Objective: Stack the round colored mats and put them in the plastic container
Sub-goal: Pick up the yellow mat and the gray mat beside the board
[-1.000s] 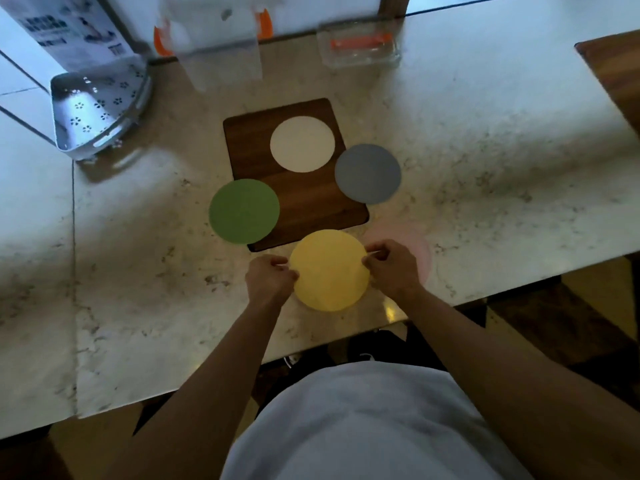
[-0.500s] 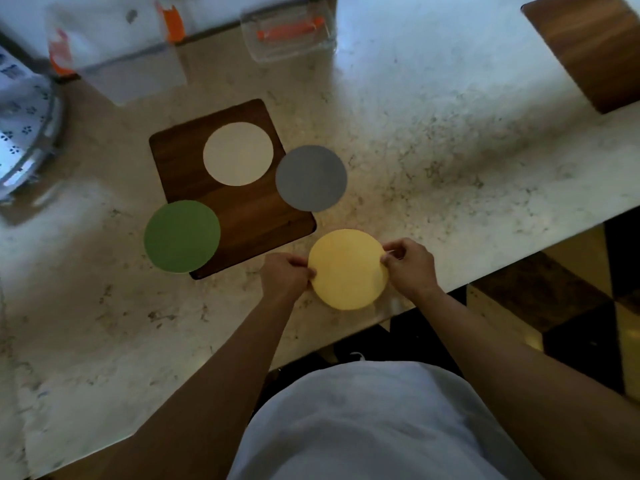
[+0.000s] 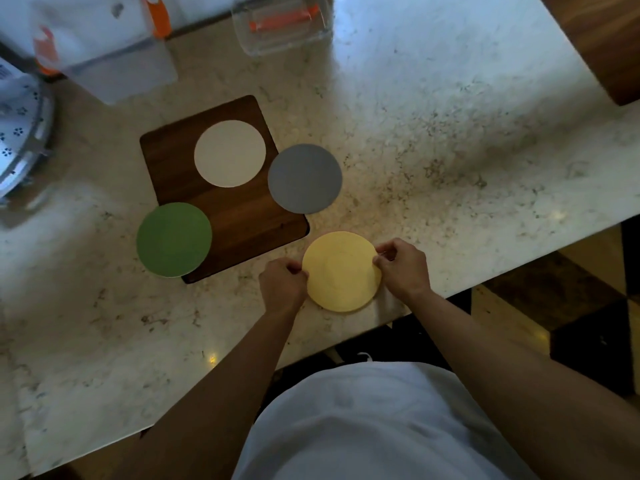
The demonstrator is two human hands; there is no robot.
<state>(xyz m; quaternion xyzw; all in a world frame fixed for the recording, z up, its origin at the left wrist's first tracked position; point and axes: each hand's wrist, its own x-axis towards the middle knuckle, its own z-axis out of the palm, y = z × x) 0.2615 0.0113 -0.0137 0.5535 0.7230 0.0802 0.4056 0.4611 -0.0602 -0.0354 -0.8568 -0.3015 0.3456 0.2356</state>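
In the head view the yellow mat (image 3: 342,271) is pinched at opposite edges by the left hand (image 3: 282,286) and the right hand (image 3: 403,268) near the counter's (image 3: 450,140) front edge — judged thin, light, flexible — best gripped by its rim.

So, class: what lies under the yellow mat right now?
Only marble counter shows around the yellow mat, pinched by the left hand and right hand. Anything beneath is covered.
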